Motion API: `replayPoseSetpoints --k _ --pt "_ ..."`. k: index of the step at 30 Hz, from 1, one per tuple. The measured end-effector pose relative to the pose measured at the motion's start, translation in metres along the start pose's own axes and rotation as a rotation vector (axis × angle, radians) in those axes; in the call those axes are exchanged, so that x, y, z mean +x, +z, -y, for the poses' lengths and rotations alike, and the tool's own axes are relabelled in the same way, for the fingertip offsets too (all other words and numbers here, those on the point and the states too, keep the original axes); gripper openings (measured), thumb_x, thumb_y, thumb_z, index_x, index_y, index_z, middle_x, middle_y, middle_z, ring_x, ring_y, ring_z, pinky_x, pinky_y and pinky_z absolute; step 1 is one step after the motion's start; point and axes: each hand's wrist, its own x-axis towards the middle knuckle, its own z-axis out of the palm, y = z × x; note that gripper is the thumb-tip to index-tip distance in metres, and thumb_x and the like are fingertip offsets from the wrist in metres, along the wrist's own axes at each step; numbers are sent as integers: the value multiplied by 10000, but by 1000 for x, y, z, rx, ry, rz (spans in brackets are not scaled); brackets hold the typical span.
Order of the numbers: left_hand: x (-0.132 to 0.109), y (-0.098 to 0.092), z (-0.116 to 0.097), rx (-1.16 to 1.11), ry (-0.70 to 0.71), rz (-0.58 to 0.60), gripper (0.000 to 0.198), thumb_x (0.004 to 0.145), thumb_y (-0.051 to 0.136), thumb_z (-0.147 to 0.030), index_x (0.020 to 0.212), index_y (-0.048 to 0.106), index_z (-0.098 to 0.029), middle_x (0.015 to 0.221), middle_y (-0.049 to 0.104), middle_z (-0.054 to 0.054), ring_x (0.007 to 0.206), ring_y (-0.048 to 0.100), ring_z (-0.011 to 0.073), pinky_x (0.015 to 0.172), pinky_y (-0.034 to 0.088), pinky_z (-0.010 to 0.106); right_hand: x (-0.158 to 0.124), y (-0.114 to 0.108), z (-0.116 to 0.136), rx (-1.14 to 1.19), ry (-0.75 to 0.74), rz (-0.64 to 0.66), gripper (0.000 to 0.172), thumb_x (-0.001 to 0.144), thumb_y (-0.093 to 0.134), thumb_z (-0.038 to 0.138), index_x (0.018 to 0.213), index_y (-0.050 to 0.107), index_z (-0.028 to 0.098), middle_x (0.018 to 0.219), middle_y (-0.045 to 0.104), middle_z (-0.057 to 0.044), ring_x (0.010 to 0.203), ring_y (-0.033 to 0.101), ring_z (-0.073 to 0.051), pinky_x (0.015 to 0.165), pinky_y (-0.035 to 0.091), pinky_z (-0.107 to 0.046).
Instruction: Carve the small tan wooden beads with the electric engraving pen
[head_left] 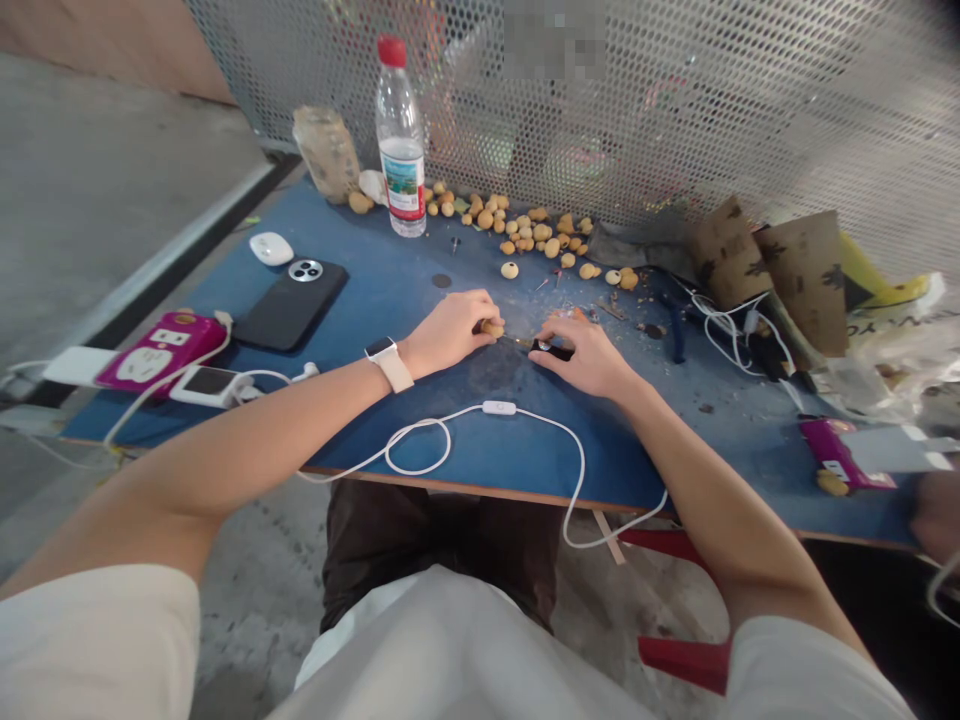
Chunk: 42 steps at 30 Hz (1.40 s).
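My left hand [450, 328] rests on the blue table [390, 300] with its fingers pinched on a small tan nut [493, 328]. My right hand [589, 352] lies just to the right of it, closed on a small tool with a black handle [551, 348]. The tool's thin tip points left at the nut. A watch with a pale strap [388, 362] sits on my left wrist. Behind my hands, several more tan nuts [525, 232] are scattered along the back of the table.
A water bottle with a red cap [400, 140] and a jar [327, 152] stand at the back. At left lie a black phone [291, 302], a white mouse [271, 248], a pink power strip [159, 350]. A white cable [499, 408] crosses the front; cardboard pieces [772, 265] and bags stand at right.
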Motion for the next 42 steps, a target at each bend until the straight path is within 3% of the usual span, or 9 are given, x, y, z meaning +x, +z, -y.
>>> replayPoseSetpoints --k 11,42 --pt "0 1 1 16 6 -4 198 992 942 -34 1110 922 -191 1237 900 115 1092 868 266 1054 682 420 0 -1 3 -16 14 7 252 1069 836 540 1025 780 297 1121 889 -108 1085 814 -367 976 682 -535" --pt "1 -1 0 34 7 27 188 1026 925 -43 1159 943 -174 1270 908 127 1120 876 270 1090 687 426 0 4 -5 28 26 -21 312 1070 850 587 1020 737 300 1103 872 -100 1067 814 -360 965 681 -526"
